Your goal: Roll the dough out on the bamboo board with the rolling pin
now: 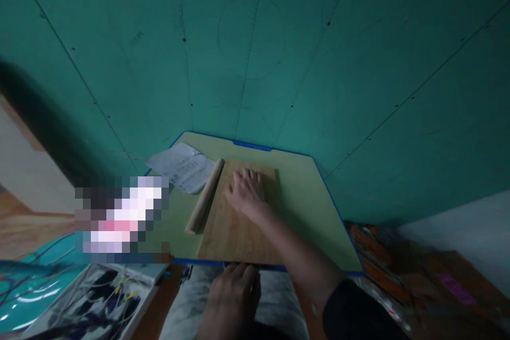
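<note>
A wooden board (239, 234) lies on a pale green tabletop (303, 207) with a blue rim. My right hand (245, 190) rests on the board's upper part, its fingers bent and close together. Whatever is beneath the palm, if anything, is hidden. Along the board's left side lies a wooden rolling pin (205, 196), touched by neither hand. My left hand (233, 292) is low at the table's front edge, above my lap, with its fingers curled. I cannot make out what, if anything, those fingers hold.
A creased printed sheet (187, 167) lies at the table's back left, beside the rolling pin. Behind the table rises a green wall (255, 53). A white box of cables (107, 297) stands at lower left; cardboard boxes (434, 276) are on the right. A pixelated patch covers the table's left corner.
</note>
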Tool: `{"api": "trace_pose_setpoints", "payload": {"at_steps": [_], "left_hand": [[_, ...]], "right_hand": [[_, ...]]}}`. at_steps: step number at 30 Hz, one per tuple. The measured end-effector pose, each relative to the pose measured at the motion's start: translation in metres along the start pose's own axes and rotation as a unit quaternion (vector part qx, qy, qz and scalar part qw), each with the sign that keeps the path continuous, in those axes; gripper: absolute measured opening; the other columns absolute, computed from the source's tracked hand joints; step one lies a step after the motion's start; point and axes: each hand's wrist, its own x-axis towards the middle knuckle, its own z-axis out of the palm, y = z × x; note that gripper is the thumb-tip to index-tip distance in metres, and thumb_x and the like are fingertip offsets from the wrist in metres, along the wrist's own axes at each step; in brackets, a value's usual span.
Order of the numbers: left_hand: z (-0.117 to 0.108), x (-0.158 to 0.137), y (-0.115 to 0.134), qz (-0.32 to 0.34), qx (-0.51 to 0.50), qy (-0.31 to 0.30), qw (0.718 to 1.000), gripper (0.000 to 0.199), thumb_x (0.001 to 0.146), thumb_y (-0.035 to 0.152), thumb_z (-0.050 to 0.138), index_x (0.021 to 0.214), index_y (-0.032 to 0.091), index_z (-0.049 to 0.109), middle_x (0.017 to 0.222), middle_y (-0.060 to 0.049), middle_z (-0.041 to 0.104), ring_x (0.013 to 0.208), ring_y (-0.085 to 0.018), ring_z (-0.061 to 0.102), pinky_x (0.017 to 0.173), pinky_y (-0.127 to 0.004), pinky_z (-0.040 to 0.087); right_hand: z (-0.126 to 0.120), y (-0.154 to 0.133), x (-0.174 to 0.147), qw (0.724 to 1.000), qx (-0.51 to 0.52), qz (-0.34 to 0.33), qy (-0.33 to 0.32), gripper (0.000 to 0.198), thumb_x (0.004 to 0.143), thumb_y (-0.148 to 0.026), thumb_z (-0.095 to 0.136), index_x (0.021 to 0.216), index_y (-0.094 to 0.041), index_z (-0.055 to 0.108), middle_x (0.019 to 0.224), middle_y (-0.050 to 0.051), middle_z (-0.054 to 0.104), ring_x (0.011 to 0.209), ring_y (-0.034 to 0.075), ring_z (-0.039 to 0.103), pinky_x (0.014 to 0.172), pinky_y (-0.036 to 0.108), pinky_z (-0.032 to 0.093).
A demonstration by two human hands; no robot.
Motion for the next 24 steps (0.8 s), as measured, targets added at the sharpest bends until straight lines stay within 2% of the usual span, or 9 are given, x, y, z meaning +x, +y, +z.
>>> {"api": "trace_pose_setpoints", "payload": {"at_steps": [3, 7, 12, 16, 18, 19, 21, 24], "left_hand": [[-0.011, 0.0, 0.003, 0.006, -0.011, -0.038, 0.999, 0.025, 0.09, 0.008, 0.047, 0.082, 0.024, 0.065, 0.081, -0.003, 0.071, 0.077, -0.021, 0.069, 0.064, -0.029, 0.052], [-0.013, 0.002, 0.004, 0.001, -0.012, -0.073, 0.997, 0.026, 0.088, 0.006, 0.048, 0.083, 0.024, 0.066, 0.082, -0.004, 0.072, 0.079, -0.021, 0.069, 0.064, -0.029, 0.052], [0.005, 0.001, -0.001, -0.023, 0.005, -0.024, 0.999, 0.022, 0.082, 0.006, 0.053, 0.087, 0.023, 0.067, 0.089, -0.005, 0.073, 0.088, -0.022, 0.069, 0.072, -0.03, 0.055], [0.016, 0.004, -0.009, -0.006, 0.016, 0.003, 1.0, 0.024, 0.079, 0.003, 0.055, 0.089, 0.022, 0.067, 0.092, -0.004, 0.073, 0.091, -0.021, 0.069, 0.073, -0.027, 0.056], [0.017, 0.005, -0.011, 0.002, 0.022, 0.019, 1.0, 0.025, 0.079, 0.002, 0.054, 0.088, 0.021, 0.067, 0.091, -0.004, 0.073, 0.09, -0.02, 0.069, 0.074, -0.027, 0.056], [0.016, 0.005, -0.011, 0.003, 0.024, 0.026, 0.999, 0.025, 0.079, 0.001, 0.054, 0.088, 0.021, 0.067, 0.09, -0.004, 0.073, 0.089, -0.02, 0.069, 0.074, -0.027, 0.056], [0.013, 0.005, -0.011, 0.008, 0.026, 0.034, 0.999, 0.024, 0.08, 0.002, 0.054, 0.089, 0.02, 0.067, 0.091, -0.004, 0.073, 0.089, -0.02, 0.069, 0.075, -0.027, 0.055], [0.009, 0.005, -0.011, 0.01, 0.035, 0.032, 0.999, 0.025, 0.081, 0.002, 0.052, 0.09, 0.02, 0.066, 0.093, -0.004, 0.073, 0.091, -0.02, 0.068, 0.077, -0.028, 0.055]], "right_hand": [[0.012, 0.004, 0.025, 1.0, 0.006, 0.006, 0.006, 0.029, 0.089, -0.031, 0.055, 0.113, -0.017, 0.064, 0.126, 0.018, 0.061, 0.122, 0.033, 0.049, 0.104, 0.05, 0.033], [0.027, 0.019, 0.056, 0.997, 0.055, 0.039, 0.024, 0.022, 0.089, -0.024, 0.053, 0.104, -0.016, 0.067, 0.115, 0.016, 0.065, 0.113, 0.029, 0.053, 0.101, 0.043, 0.037], [0.029, 0.032, 0.073, 0.986, 0.143, 0.051, 0.068, 0.02, 0.089, -0.014, 0.05, 0.098, -0.017, 0.068, 0.106, 0.012, 0.068, 0.104, 0.024, 0.058, 0.092, 0.034, 0.042], [0.02, 0.03, 0.052, 0.984, 0.168, 0.014, 0.058, 0.029, 0.096, -0.015, 0.041, 0.09, -0.019, 0.069, 0.09, 0.006, 0.069, 0.086, 0.019, 0.063, 0.077, 0.028, 0.046], [0.018, 0.028, 0.031, 0.983, 0.175, -0.03, 0.039, 0.021, 0.096, -0.022, 0.05, 0.089, -0.021, 0.07, 0.088, 0.003, 0.07, 0.081, 0.017, 0.064, 0.073, 0.026, 0.047], [0.018, 0.028, 0.021, 0.983, 0.173, -0.058, 0.033, 0.012, 0.092, -0.028, 0.06, 0.091, -0.023, 0.071, 0.092, 0.002, 0.07, 0.084, 0.017, 0.064, 0.075, 0.026, 0.047], [0.019, 0.028, 0.004, 0.981, 0.154, -0.113, 0.032, 0.013, 0.083, -0.032, 0.074, 0.091, -0.024, 0.071, 0.099, 0.004, 0.069, 0.094, 0.02, 0.063, 0.084, 0.03, 0.047], [0.019, 0.032, -0.006, 0.982, 0.134, -0.127, 0.05, 0.004, 0.084, -0.023, 0.072, 0.088, -0.023, 0.07, 0.1, 0.006, 0.066, 0.097, 0.021, 0.061, 0.088, 0.032, 0.047]]}}
